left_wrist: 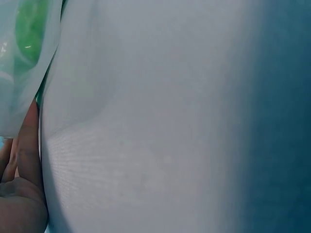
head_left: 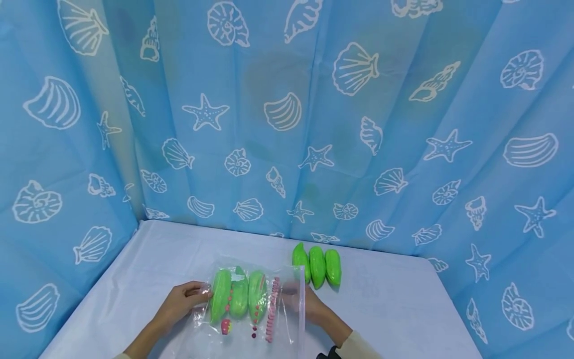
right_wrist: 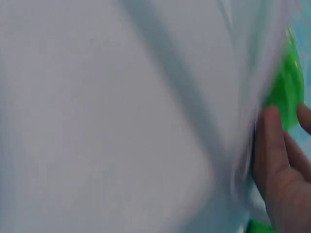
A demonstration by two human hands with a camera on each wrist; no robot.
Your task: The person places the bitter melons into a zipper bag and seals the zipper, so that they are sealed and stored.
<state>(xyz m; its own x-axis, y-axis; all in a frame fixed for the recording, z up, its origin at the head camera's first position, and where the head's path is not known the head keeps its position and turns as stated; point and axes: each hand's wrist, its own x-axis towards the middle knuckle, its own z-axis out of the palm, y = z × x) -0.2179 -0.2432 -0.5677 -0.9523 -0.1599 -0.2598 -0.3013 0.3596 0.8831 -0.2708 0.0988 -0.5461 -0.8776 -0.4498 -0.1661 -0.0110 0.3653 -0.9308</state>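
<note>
A clear plastic bag (head_left: 251, 344) with pink lettering and printed decorations lies over the table's near part. Inside it, side by side, are three green, pod-shaped pieces (head_left: 221, 295), smooth and shiny. My left hand (head_left: 183, 301) holds the bag's left side beside the leftmost piece; in the left wrist view its fingers (left_wrist: 29, 150) run up behind the plastic. Through the plastic my right hand (head_left: 293, 298) shows within the bag's open right end, apart from the pieces. The right wrist view shows its fingers (right_wrist: 274, 133) extended, thumb apart, near a green piece (right_wrist: 287, 90).
Beyond the bag's right corner, three more green pod-shaped pieces (head_left: 317, 267) lie in a row on the white tablecloth (head_left: 390, 309). A blue curtain (head_left: 287, 149) with white shell prints stands along the back and both sides.
</note>
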